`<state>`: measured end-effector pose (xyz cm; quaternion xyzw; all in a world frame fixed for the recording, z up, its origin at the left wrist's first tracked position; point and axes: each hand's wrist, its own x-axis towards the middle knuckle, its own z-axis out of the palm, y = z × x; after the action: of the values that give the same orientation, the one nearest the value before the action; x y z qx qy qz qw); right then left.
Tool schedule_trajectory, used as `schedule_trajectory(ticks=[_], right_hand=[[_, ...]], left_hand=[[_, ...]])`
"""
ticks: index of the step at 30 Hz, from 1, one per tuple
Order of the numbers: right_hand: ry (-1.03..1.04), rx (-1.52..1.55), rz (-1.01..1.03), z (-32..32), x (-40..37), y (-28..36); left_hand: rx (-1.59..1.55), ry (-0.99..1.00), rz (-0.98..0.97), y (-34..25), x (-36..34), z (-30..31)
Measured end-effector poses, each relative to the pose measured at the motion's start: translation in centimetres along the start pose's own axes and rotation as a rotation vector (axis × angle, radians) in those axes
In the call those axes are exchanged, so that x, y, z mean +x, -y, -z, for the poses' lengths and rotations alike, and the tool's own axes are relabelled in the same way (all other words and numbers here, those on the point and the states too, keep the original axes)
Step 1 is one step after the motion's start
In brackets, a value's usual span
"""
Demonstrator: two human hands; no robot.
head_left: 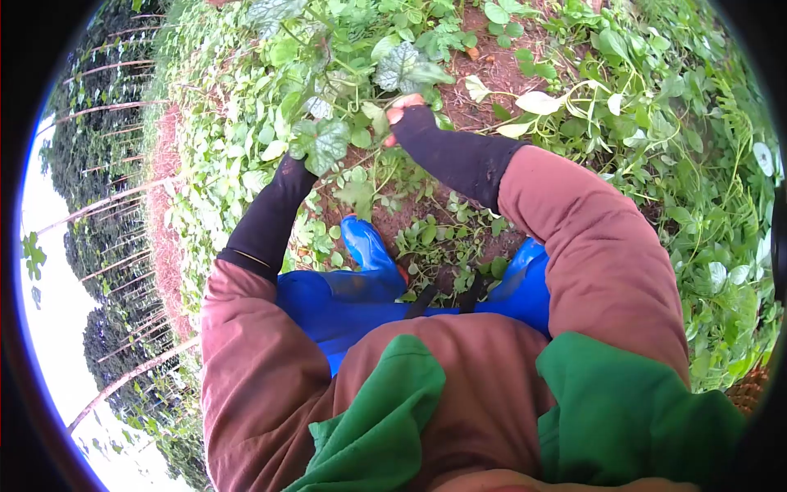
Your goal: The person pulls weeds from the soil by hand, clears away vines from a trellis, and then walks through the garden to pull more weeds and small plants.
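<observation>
My right hand (pixel 402 115), in a black fingerless covering, is closed with bare fingertips curled around what looks like a thin vine stem (pixel 375 152). Broad leaves of the vine hang close by, including a silver-veined leaf (pixel 403 69) just above this hand. My left hand (pixel 305 166) reaches in from the left in a black covering. A lobed green leaf (pixel 320 144) hides its fingers, so I cannot see whether they grip anything.
Low weeds (pixel 434 238) grow through brown soil (pixel 484 86) around my blue-clad legs (pixel 369 254). Dense foliage (pixel 656 172) lies to the right. Several thin poles (pixel 115 209) stand before dark trees at the left.
</observation>
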<state>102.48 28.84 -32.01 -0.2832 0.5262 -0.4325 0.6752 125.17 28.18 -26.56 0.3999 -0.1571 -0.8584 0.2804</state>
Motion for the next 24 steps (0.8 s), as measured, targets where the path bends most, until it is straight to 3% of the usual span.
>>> schedule_trajectory(ticks=[1,3,6,8,10,12,13,16,19,22,24], right_hand=[[-0.041,-0.002,-0.085,0.7,0.0,0.1],[-0.126,-0.008,-0.258,2.2,0.0,0.0],[0.117,-0.173,-0.610,5.5,0.9,-0.1],[0.454,-1.031,-0.126,6.4,2.9,-2.7],[0.313,-1.194,0.424,6.0,2.9,-3.2],[-0.272,-0.620,0.874,4.5,1.9,-3.7],[-0.221,-0.516,0.564,3.2,0.2,-0.2],[0.273,-0.495,0.464,0.6,-0.2,2.1],[0.568,-0.662,-0.065,-2.1,-0.7,4.2],[0.752,0.113,-0.097,-3.3,3.6,-3.7],[0.690,0.266,-0.230,-3.3,3.9,-2.8]], left_hand=[[0.240,-0.070,-0.069,-0.3,-0.4,0.0],[0.599,-0.525,0.019,-0.8,-2.0,-3.4],[0.590,-0.562,0.006,-1.2,-2.8,-4.5],[0.570,-0.543,0.048,-1.3,-2.8,-5.0],[0.555,-0.535,0.074,-1.2,-2.6,-4.9],[0.541,-0.539,0.083,-0.9,-2.4,-4.6],[0.527,-0.562,0.082,-0.7,-2.3,-4.9],[0.427,-0.497,0.072,0.0,-2.1,-5.3],[0.344,-0.528,0.119,1.2,-1.5,-6.7],[0.341,-0.610,0.115,3.8,-0.7,-8.5],[0.500,-0.540,0.113,6.3,-0.2,-7.3]])
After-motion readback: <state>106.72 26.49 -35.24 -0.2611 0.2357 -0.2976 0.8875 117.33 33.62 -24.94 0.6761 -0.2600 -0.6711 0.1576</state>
